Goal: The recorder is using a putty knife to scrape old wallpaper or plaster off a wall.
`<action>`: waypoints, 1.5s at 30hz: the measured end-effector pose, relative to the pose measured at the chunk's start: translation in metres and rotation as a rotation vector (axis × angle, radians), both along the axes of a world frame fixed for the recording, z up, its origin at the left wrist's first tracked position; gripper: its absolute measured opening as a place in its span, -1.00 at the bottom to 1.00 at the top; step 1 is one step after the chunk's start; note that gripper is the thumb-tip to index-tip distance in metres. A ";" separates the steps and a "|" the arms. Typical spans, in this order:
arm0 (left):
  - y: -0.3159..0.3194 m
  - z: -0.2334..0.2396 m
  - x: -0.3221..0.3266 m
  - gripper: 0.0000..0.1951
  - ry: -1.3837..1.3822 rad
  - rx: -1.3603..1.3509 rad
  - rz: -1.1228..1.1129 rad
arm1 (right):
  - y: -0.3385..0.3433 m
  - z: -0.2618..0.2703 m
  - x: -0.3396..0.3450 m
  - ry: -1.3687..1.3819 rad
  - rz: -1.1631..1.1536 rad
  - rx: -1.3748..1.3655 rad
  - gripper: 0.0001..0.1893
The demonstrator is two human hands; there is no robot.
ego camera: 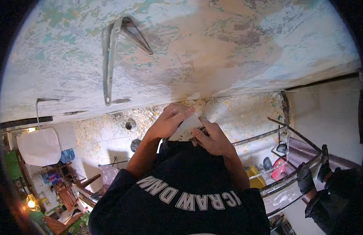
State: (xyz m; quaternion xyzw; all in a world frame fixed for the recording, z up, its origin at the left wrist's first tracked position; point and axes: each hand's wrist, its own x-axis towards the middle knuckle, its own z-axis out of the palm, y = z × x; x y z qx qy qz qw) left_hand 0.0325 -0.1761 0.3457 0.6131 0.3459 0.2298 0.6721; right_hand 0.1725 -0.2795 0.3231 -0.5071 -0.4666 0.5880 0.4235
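My left hand (173, 119) pinches the upper edge of a pale, flat sheet (186, 129), possibly sandpaper. My right hand (213, 138) grips its other side, with thumb and fingers curled around it. Dark flecks dot the sheet's face near the right thumb. Both hands are close together in front of my dark shirt (196, 173). Just beyond them rises a wall (211, 55) with patchy peach, white and teal paint. A bent metal bracket (107, 67) is fixed to the wall, up and left of the hands.
A second, thinner bracket (37, 113) juts out farther left. Metal scaffold rails (258, 137) run at the right, where another person's dark shoes (305, 178) show. Below are a red basin (278, 169), a yellow container (257, 178), a blue water jug (66, 155) and a lit lamp (31, 203).
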 end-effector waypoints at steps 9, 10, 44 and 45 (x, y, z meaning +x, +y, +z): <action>0.016 0.006 0.003 -0.59 0.106 -0.026 -0.194 | 0.006 -0.007 0.006 -0.004 -0.008 0.033 -0.72; 0.018 0.007 0.004 -0.63 0.042 -0.007 -0.219 | 0.007 0.000 0.009 -0.008 0.003 0.009 -0.72; 0.054 -0.136 0.035 -0.55 0.033 0.004 0.481 | 0.145 -0.138 -0.043 -0.017 -0.734 0.138 -0.46; 0.057 -0.134 0.034 -0.55 0.028 0.033 0.475 | 0.146 -0.135 -0.043 -0.014 -0.743 0.137 -0.46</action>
